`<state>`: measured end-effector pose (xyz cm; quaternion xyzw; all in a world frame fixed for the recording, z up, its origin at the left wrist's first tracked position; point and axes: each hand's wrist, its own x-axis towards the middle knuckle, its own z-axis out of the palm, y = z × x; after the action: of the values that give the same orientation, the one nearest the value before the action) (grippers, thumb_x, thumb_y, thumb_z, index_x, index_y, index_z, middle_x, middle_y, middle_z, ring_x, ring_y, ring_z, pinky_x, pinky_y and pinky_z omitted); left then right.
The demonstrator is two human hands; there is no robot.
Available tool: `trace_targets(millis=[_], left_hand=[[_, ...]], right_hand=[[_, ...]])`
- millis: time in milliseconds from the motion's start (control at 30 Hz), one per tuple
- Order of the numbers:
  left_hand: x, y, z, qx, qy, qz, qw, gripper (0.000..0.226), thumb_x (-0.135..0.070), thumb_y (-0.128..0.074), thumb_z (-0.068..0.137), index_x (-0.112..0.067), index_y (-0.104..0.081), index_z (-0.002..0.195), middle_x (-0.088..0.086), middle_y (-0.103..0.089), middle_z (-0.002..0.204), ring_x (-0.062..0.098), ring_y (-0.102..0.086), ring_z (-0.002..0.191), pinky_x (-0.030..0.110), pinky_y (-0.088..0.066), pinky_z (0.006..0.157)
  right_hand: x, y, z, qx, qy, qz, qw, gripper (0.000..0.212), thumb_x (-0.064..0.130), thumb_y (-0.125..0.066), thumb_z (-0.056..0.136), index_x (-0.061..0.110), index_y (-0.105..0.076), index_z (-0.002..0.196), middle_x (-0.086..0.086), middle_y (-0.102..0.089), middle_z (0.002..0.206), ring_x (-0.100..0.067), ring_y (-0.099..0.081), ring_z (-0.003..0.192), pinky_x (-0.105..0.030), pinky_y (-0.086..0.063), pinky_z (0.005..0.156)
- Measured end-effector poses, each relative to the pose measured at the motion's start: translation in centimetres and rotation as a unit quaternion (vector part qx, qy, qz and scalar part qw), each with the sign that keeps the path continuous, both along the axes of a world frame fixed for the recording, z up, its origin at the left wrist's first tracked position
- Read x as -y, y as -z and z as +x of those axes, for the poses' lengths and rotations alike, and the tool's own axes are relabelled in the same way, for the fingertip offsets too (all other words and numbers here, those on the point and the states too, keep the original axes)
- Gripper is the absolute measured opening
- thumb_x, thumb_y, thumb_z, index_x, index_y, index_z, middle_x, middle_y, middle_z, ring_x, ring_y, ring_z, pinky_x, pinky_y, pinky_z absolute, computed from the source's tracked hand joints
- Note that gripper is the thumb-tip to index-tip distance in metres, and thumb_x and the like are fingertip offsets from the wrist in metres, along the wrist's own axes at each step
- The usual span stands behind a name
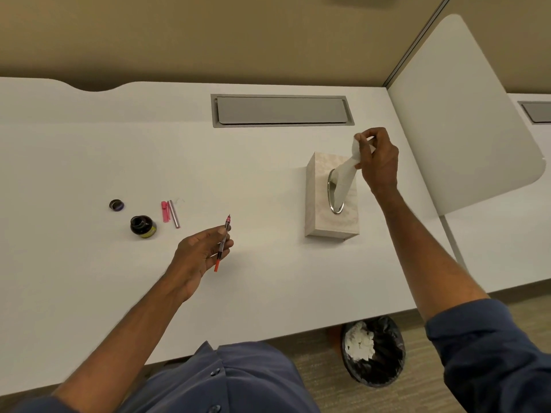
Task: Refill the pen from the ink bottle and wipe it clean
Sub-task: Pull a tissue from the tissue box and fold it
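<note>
My left hand (pixel 200 251) holds a thin pen (pixel 222 243) above the white desk, nib pointing away, orange end toward me. My right hand (pixel 378 160) pinches a white tissue (pixel 346 174) that stretches up out of the slot of a beige tissue box (pixel 322 216). At the left stands an open dark ink bottle (pixel 142 226), with its cap (pixel 116 205) lying apart behind it. A pink pen cap and a silvery pen barrel (pixel 170 212) lie side by side to the right of the bottle.
A grey cable hatch (pixel 281 110) is set into the desk (pixel 89 162) at the back. A white divider panel (pixel 465 114) stands on the right. Below the desk's front edge sits a black-lined bin (pixel 372 350) holding crumpled white tissues.
</note>
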<state>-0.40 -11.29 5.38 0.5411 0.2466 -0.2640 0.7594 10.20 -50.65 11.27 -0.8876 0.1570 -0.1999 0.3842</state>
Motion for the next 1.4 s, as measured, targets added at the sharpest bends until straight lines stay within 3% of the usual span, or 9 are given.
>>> trace_targets(millis=[167,400,633,833,900,1000,1100,1300,1400], left_hand=[[-0.1,0.0,0.6,0.003,-0.007,-0.003,1.0,0.025,-0.019,-0.072,0.091,-0.004,-0.075,0.111,0.011,-0.075,0.1,0.023,-0.075,0.094,0.032,-0.061,0.084],[0.0,0.2,1.2,-0.001,-0.01,-0.006,1.0,0.019,-0.018,-0.072,0.092,-0.006,-0.077,0.106,0.012,-0.075,0.099,0.022,-0.076,0.091,0.029,-0.063,0.08],[0.3,0.6,1.7,-0.011,-0.01,-0.002,1.0,0.023,-0.018,-0.073,0.091,-0.003,-0.076,0.108,0.012,-0.076,0.099,0.023,-0.076,0.091,0.03,-0.063,0.079],[0.2,0.8,2.3,-0.012,-0.009,-0.004,1.0,0.027,-0.018,-0.073,0.091,-0.002,-0.074,0.112,0.01,-0.076,0.099,0.024,-0.075,0.093,0.03,-0.062,0.081],[0.3,0.8,2.6,-0.012,-0.008,-0.004,1.0,0.027,-0.018,-0.073,0.091,-0.002,-0.074,0.113,0.01,-0.076,0.099,0.024,-0.075,0.093,0.032,-0.062,0.082],[0.5,0.8,2.8,-0.015,-0.007,-0.004,1.0,0.027,-0.018,-0.074,0.09,-0.002,-0.074,0.112,0.009,-0.077,0.098,0.024,-0.075,0.093,0.033,-0.061,0.084],[0.6,0.9,2.9,-0.017,-0.012,-0.005,1.0,0.026,-0.018,-0.074,0.09,-0.002,-0.074,0.111,0.009,-0.077,0.097,0.023,-0.076,0.092,0.031,-0.062,0.082],[0.4,1.1,3.2,-0.02,-0.018,-0.008,1.0,0.023,-0.018,-0.073,0.091,-0.003,-0.075,0.109,0.009,-0.077,0.097,0.022,-0.076,0.09,0.031,-0.062,0.082],[0.4,1.1,3.2,-0.016,-0.015,-0.014,1.0,0.019,-0.016,-0.071,0.092,-0.004,-0.076,0.107,0.009,-0.076,0.096,0.021,-0.076,0.089,0.028,-0.062,0.078]], right_hand=[[0.9,0.9,-0.8,-0.129,-0.025,0.038,0.991,0.048,0.047,-0.083,0.084,0.014,-0.068,0.116,-0.006,-0.061,0.081,-0.015,-0.067,0.063,-0.025,-0.061,0.054],[1.2,3.9,-4.4,-0.323,-0.078,0.203,0.921,0.05,0.018,-0.084,0.086,0.012,-0.062,0.131,-0.003,-0.059,0.083,-0.015,-0.064,0.075,-0.022,-0.06,0.057],[-0.1,6.4,-6.8,-0.335,-0.06,0.134,0.931,0.054,0.021,-0.086,0.083,0.02,-0.061,0.131,-0.003,-0.063,0.104,-0.021,-0.062,0.092,-0.038,-0.056,0.083],[0.1,5.9,-5.9,-0.277,0.128,0.417,0.856,0.044,0.056,-0.071,0.091,0.013,-0.077,0.1,-0.003,-0.067,0.106,-0.022,-0.066,0.099,-0.04,-0.058,0.083],[0.1,6.1,-5.6,-0.261,0.17,0.437,0.844,0.028,0.037,-0.075,0.094,0.01,-0.071,0.091,-0.009,-0.066,0.105,-0.024,-0.064,0.092,-0.041,-0.053,0.085],[-0.2,5.6,-4.7,-0.273,0.175,0.49,0.809,0.02,0.007,-0.075,0.092,0.003,-0.066,0.11,-0.015,-0.064,0.114,-0.024,-0.065,0.093,-0.041,-0.053,0.098],[-0.4,4.7,-3.9,-0.297,0.138,0.548,0.77,0.017,0.003,-0.067,0.097,0.0,-0.063,0.114,-0.013,-0.067,0.108,-0.019,-0.065,0.09,-0.035,-0.048,0.11],[-0.4,3.1,-3.3,-0.247,0.1,0.618,0.74,0.015,0.017,-0.062,0.102,0.004,-0.069,0.106,-0.005,-0.079,0.088,-0.013,-0.07,0.092,-0.029,-0.051,0.108],[-0.2,1.6,-2.6,-0.185,0.105,0.662,0.719,0.014,0.015,-0.062,0.102,0.005,-0.07,0.098,-0.005,-0.079,0.078,-0.011,-0.077,0.072,-0.024,-0.063,0.074]])
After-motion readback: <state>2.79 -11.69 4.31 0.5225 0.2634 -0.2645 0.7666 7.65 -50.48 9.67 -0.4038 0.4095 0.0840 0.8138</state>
